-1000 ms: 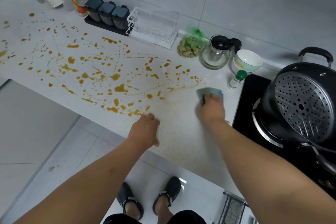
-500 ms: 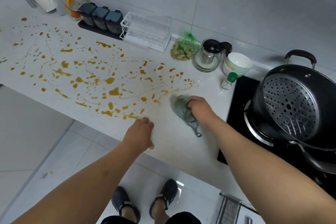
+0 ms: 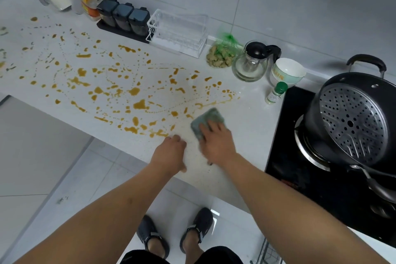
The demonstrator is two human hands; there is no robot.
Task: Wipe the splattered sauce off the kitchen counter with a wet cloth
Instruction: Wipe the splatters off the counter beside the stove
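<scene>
I look down at my two bare hands over the white stone kitchen counter [image 3: 246,113]. My right hand [image 3: 216,143] lies flat on the grey-green wet cloth [image 3: 206,120], with the fingers spread out straight and pressing it onto the counter. The cloth sits near the front edge of the counter, right at the near end of the spill. My left hand [image 3: 170,154] rests on the counter just beside the right one. Its fingers look loosely bent and it holds nothing.

The orange-brown splattered sauce [image 3: 139,104] covers the counter in many drops and thin lines, from the cloth out to the far left. The patch of counter under my hands looks mostly wiped, with only faint specks.

At the back wall I see three dark grey spice jars on a black tray [image 3: 124,18], a clear plastic rack [image 3: 180,32], a green net bag of ginger [image 3: 220,55], a glass teapot with a black lid [image 3: 250,62], a white bowl [image 3: 288,73] and a small bottle with a green cap [image 3: 276,92]. To the right a black pot with a metal steamer plate [image 3: 351,122] sits tilted on the black stove top [image 3: 300,178].
</scene>
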